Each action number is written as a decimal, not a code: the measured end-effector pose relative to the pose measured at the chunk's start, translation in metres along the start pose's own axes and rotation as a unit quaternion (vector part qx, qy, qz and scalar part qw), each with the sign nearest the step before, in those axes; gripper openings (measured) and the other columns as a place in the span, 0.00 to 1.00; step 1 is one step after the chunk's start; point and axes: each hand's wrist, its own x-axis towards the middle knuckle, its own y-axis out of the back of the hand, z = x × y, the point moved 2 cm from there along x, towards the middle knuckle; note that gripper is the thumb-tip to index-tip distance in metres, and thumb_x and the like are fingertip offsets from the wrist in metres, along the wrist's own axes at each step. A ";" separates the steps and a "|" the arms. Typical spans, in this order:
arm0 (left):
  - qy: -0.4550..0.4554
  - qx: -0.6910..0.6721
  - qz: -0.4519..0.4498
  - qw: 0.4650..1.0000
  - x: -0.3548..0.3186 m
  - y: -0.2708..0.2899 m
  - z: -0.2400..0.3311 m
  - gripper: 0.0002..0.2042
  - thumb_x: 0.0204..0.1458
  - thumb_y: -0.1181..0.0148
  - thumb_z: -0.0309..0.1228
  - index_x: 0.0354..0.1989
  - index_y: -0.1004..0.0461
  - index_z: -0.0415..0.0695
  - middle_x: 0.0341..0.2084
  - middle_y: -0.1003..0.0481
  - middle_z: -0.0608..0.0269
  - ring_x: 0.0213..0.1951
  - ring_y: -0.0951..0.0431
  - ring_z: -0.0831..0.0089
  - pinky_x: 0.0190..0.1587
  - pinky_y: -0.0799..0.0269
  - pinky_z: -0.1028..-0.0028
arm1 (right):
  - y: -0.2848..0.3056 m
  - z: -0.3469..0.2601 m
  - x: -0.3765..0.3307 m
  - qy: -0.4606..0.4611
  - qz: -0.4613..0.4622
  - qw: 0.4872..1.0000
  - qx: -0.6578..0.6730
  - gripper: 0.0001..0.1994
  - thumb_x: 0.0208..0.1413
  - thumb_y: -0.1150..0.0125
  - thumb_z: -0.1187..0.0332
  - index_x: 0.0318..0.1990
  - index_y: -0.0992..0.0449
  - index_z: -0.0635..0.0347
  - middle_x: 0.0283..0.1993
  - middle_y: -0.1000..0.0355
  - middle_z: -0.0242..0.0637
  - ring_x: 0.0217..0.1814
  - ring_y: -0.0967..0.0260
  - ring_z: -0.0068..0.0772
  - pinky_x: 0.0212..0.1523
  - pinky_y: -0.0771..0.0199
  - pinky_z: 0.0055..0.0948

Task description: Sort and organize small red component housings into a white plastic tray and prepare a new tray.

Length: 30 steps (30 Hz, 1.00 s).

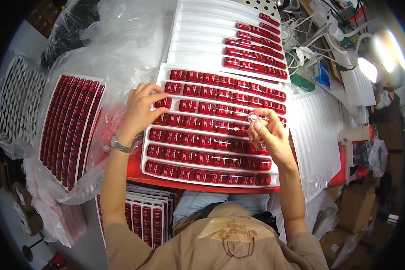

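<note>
My right hand is pinching a small clear plastic piece up at the fingertips, thumb and forefinger closed on it, and it's sitting just above the tray rather than in any slot. There's maybe a second clear bit lower in my palm, but I can't tell for sure. My left hand is reaching in from the other side, fingers curled down with the tips pressing on one red block at the left end of the third row. Not really gripping it, more touching it from above.

Both hands are working over the white tray in front of me, which is packed with rows of those glossy red blocks. Behind it another white tray is lying mostly bare, with red pieces only along its right side. Off to my left a tray of red strips is sitting in a crinkly plastic bag. There's a watch on my left wrist, and a lamp is glaring at far right.
</note>
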 end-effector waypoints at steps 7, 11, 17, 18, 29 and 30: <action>-0.053 -0.272 0.038 0.960 -0.014 -0.008 0.058 0.16 0.41 0.33 0.30 0.40 0.26 0.40 0.38 0.25 0.58 0.43 0.26 0.62 0.48 0.30 0.67 | -0.043 -0.006 0.001 -0.032 -0.090 0.986 0.140 0.10 0.59 0.45 0.65 0.42 0.30 0.62 0.19 0.32 0.31 0.14 0.41 0.15 0.13 0.46 0.13; -0.046 -0.326 0.024 0.944 -0.029 -0.010 0.103 0.16 0.39 0.33 0.23 0.39 0.26 0.40 0.37 0.26 0.57 0.41 0.25 0.64 0.44 0.29 0.71 | -0.071 0.007 -0.004 -0.046 -0.122 0.991 0.021 0.17 0.56 0.39 0.63 0.43 0.38 0.63 0.18 0.35 0.29 0.17 0.40 0.15 0.16 0.45 0.16; 0.063 -0.122 0.116 0.984 -0.010 0.004 0.049 0.15 0.41 0.36 0.19 0.40 0.26 0.38 0.36 0.29 0.58 0.38 0.26 0.65 0.40 0.30 0.71 | 0.041 0.010 -0.023 0.074 0.139 0.952 0.263 0.10 0.57 0.49 0.75 0.47 0.34 0.64 0.37 0.30 0.39 0.37 0.30 0.28 0.42 0.26 0.26; 0.063 -0.119 0.115 0.984 -0.005 0.003 0.037 0.15 0.41 0.36 0.19 0.40 0.26 0.38 0.36 0.29 0.58 0.38 0.26 0.65 0.40 0.30 0.71 | 0.072 0.012 -0.033 0.095 0.158 0.936 0.300 0.13 0.56 0.52 0.78 0.49 0.35 0.68 0.43 0.31 0.44 0.48 0.31 0.35 0.54 0.30 0.33; -0.022 0.031 0.111 0.993 0.025 -0.031 0.123 0.11 0.42 0.34 0.32 0.35 0.23 0.43 0.36 0.28 0.61 0.41 0.30 0.64 0.45 0.34 0.65 | 0.103 0.037 -0.076 0.051 0.226 0.967 0.102 0.08 0.55 0.44 0.77 0.40 0.28 0.73 0.45 0.29 0.50 0.43 0.25 0.32 0.46 0.24 0.25; -0.085 -0.011 0.103 0.991 0.031 -0.050 0.148 0.11 0.42 0.34 0.33 0.34 0.23 0.43 0.35 0.28 0.61 0.40 0.30 0.64 0.44 0.34 0.66 | 0.101 0.037 -0.071 0.076 0.227 0.965 0.111 0.07 0.54 0.43 0.78 0.39 0.27 0.73 0.44 0.28 0.48 0.43 0.25 0.31 0.45 0.24 0.24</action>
